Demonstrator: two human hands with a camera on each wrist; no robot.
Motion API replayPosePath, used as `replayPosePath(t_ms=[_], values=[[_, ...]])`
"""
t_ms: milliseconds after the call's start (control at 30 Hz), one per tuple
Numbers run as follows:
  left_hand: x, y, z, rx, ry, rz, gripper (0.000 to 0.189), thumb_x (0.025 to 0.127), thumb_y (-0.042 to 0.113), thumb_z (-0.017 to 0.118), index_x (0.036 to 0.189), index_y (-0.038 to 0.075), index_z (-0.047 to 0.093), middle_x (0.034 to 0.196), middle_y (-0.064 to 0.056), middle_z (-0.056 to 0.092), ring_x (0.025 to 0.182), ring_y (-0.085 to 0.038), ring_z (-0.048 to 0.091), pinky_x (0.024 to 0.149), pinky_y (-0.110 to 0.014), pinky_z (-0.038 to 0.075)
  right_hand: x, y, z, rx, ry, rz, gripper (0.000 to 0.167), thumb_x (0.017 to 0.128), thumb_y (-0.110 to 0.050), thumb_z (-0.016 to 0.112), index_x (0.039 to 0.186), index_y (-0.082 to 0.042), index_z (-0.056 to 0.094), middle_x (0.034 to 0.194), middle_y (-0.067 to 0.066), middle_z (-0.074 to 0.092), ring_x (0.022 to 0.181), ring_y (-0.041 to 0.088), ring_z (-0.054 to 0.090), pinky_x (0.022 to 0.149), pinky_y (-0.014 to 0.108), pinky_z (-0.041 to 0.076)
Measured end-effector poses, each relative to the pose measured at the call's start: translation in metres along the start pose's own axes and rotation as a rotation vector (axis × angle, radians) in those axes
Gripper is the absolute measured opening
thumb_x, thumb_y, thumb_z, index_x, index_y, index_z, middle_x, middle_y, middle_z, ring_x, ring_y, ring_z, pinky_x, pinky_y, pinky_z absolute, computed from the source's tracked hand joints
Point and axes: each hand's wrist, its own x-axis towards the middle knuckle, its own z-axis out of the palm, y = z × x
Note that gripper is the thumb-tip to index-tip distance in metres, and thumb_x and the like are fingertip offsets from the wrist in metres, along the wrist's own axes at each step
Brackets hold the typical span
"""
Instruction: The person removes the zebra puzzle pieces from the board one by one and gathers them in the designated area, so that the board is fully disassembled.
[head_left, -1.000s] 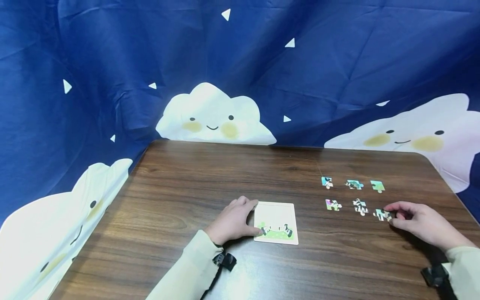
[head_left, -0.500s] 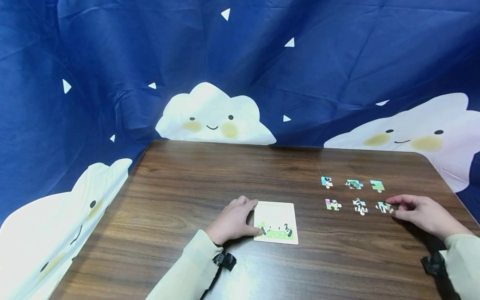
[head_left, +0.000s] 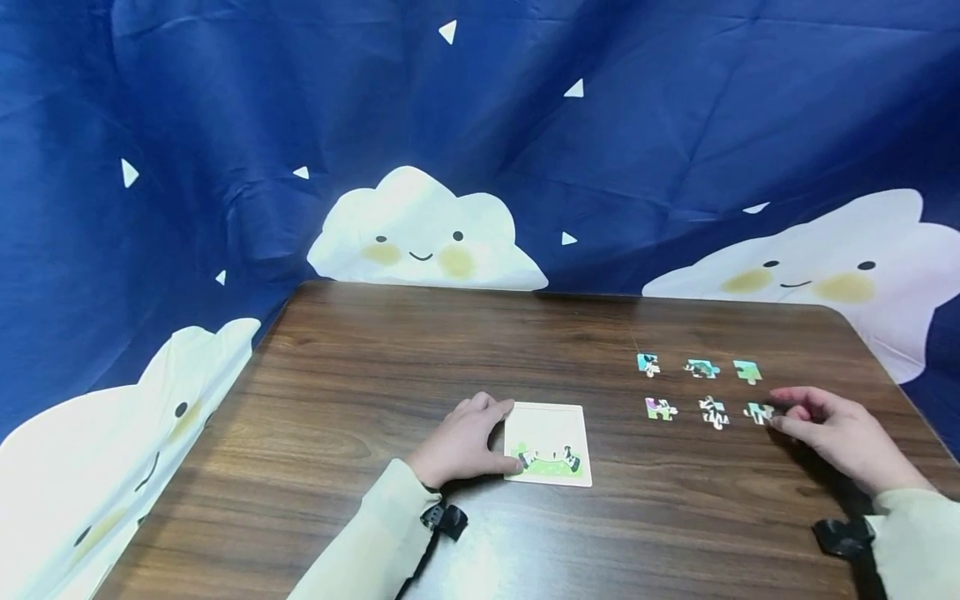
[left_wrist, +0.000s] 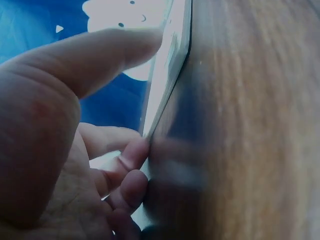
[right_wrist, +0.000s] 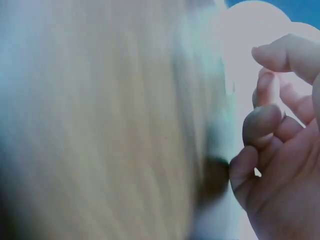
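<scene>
My left hand (head_left: 461,442) holds the left side of a square, pale puzzle board (head_left: 547,425), with zebra legs and grass printed along its near part. In the left wrist view, the thumb (left_wrist: 135,47) lies over the board (left_wrist: 175,50) while curled fingers meet its edge. On the right, my right hand (head_left: 847,437) is beside a zebra-patterned puzzle piece (head_left: 758,413). Its thumb is close to that piece; whether they touch I cannot tell. The right wrist view shows loosely bent fingers (right_wrist: 267,117) with nothing between them.
Several other puzzle pieces lie in two rows: a blue one (head_left: 648,364), a teal one (head_left: 702,368), a green one (head_left: 747,372), a pink-cornered one (head_left: 660,408) and a black-and-white one (head_left: 714,412). The wooden table (head_left: 390,350) ends at a blue cloud-printed curtain (head_left: 247,100).
My right hand has shifted its puzzle piece slightly away from me, into line with the near row, and has loosened from it. The left hand stays on the board.
</scene>
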Motion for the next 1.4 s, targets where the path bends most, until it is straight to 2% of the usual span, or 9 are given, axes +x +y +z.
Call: replayPosePath(t_ms=[167, 433, 800, 1000, 1400], values=[[-0.001, -0.002, -0.001, 0.000, -0.012, 0.003, 0.098, 0.068, 0.050, 0.088, 0.149, 0.013, 0.049, 0.121, -0.001, 0.052, 0.107, -0.018, 0.046, 0.092, -0.035, 0.040, -0.006, -0.019, 0.015, 0.119, 0.039, -0.044, 0.033, 0.092, -0.013, 0.072, 0.117, 0.007, 0.061, 0.076, -0.010, 0.055, 0.067, 0.003, 0.051, 0.062, 0.020, 0.038], [-0.001, -0.002, 0.001, -0.008, -0.019, -0.007, 0.100, 0.066, 0.047, 0.090, 0.150, 0.013, 0.048, 0.120, 0.000, 0.052, 0.107, -0.018, 0.045, 0.090, -0.036, 0.039, -0.010, -0.059, 0.040, 0.143, 0.006, -0.096, 0.029, 0.091, -0.012, 0.073, 0.115, 0.003, 0.066, 0.078, -0.006, 0.058, 0.068, 0.006, 0.053, 0.061, 0.021, 0.041], [-0.003, 0.002, -0.001, 0.030, -0.027, -0.005, 0.100, 0.068, 0.049, 0.088, 0.151, 0.011, 0.046, 0.124, -0.002, 0.051, 0.110, -0.019, 0.046, 0.092, -0.036, 0.039, -0.012, -0.105, 0.074, 0.146, -0.031, -0.232, 0.021, 0.088, -0.010, 0.076, 0.107, -0.005, 0.070, 0.075, -0.004, 0.056, 0.064, 0.008, 0.052, 0.060, 0.022, 0.040], [-0.001, 0.003, -0.001, 0.031, -0.027, -0.012, 0.100, 0.069, 0.050, 0.088, 0.151, 0.012, 0.046, 0.126, -0.002, 0.052, 0.111, -0.019, 0.046, 0.092, -0.035, 0.039, -0.012, -0.130, 0.092, 0.162, -0.108, -0.259, 0.019, 0.087, -0.010, 0.076, 0.105, -0.007, 0.070, 0.074, -0.006, 0.054, 0.063, 0.008, 0.050, 0.060, 0.024, 0.041], [-0.002, 0.004, -0.003, 0.027, -0.026, -0.012, 0.100, 0.068, 0.050, 0.088, 0.151, 0.013, 0.046, 0.125, -0.002, 0.052, 0.110, -0.019, 0.046, 0.090, -0.035, 0.039, -0.013, -0.171, 0.129, 0.235, -0.319, -0.310, 0.015, 0.086, -0.013, 0.076, 0.100, -0.010, 0.072, 0.075, -0.008, 0.055, 0.067, 0.005, 0.051, 0.061, 0.023, 0.043]])
